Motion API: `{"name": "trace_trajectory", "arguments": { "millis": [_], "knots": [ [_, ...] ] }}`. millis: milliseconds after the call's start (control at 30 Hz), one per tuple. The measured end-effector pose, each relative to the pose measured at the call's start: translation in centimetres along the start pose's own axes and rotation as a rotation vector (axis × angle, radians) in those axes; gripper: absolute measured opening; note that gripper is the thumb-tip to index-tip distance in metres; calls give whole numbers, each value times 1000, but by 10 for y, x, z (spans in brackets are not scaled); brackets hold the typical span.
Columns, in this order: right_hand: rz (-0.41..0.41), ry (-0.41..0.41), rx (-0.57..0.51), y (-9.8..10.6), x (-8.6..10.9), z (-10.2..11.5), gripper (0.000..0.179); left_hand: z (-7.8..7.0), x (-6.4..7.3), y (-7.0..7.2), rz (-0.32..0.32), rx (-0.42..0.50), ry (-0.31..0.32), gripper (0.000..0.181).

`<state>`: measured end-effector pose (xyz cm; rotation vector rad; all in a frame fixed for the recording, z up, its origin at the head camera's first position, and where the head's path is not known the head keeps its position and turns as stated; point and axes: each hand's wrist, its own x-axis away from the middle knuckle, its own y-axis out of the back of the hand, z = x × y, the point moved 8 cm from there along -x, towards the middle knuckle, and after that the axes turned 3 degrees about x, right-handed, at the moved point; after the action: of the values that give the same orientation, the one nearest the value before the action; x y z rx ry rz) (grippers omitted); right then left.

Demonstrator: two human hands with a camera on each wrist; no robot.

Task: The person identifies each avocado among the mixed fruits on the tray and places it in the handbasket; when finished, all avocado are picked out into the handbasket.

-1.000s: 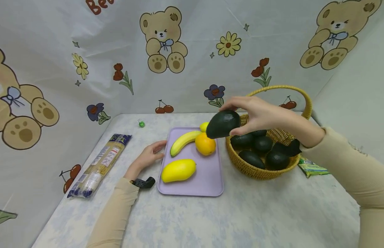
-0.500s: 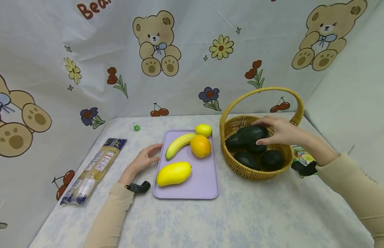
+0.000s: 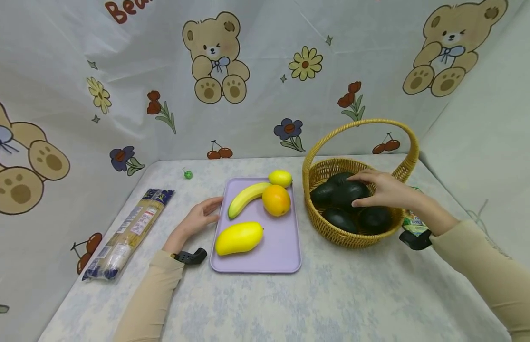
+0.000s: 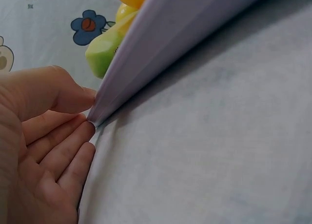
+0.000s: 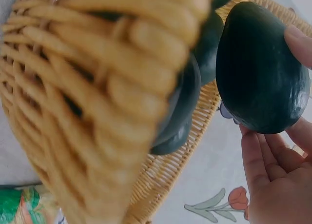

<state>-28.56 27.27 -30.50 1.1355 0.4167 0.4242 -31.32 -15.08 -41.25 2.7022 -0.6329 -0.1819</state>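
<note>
In the head view, my right hand (image 3: 386,190) reaches into a wicker basket (image 3: 348,241) and holds a dark green avocado (image 3: 347,194) among other avocados. Thumb and fingers lie on opposite sides of this avocado (image 5: 261,70) in the right wrist view. My left hand (image 3: 197,221) lies on the table at the left edge of a lilac tray (image 3: 282,256), fingers loosely bent. The left wrist view has thumb and fingertips right at the tray's rim. On the tray are a banana (image 3: 247,199), an orange (image 3: 276,200), a lemon (image 3: 280,178) and a yellow mango (image 3: 239,238).
A pack of dried noodles (image 3: 130,232) lies on the far left of the table. A small green ball-like object (image 3: 188,175) sits toward the back. Behind the basket's right side is a green packet (image 3: 414,223). The basket's tall handle (image 3: 359,121) arches above it.
My right hand has brought the avocado from above the tray's right edge rightward and down into the basket. My left hand stays beside the tray. The head view has shifted slightly.
</note>
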Motion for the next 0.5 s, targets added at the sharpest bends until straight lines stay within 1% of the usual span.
{"name": "trace_trajectory", "arguments": {
  "millis": [100, 200, 267, 400, 500],
  "knots": [
    [-6, 9, 2, -3, -4, -1, 61, -1, -3, -1, 11, -3, -2, 56],
    [-10, 24, -14, -6, -9, -2, 60, 3, -5, -1, 9, 8, 0, 57],
    [0, 40, -33, -10, -13, -1, 61, 12, -7, 1, -4, 23, 11, 57],
    [12, 63, -64, -19, -18, 2, 62, 31, -9, 5, -25, 12, 12, 58],
    [5, 87, -66, -23, -22, 4, 63, 34, -9, 8, -29, -4, 17, 58]
  ]
}}
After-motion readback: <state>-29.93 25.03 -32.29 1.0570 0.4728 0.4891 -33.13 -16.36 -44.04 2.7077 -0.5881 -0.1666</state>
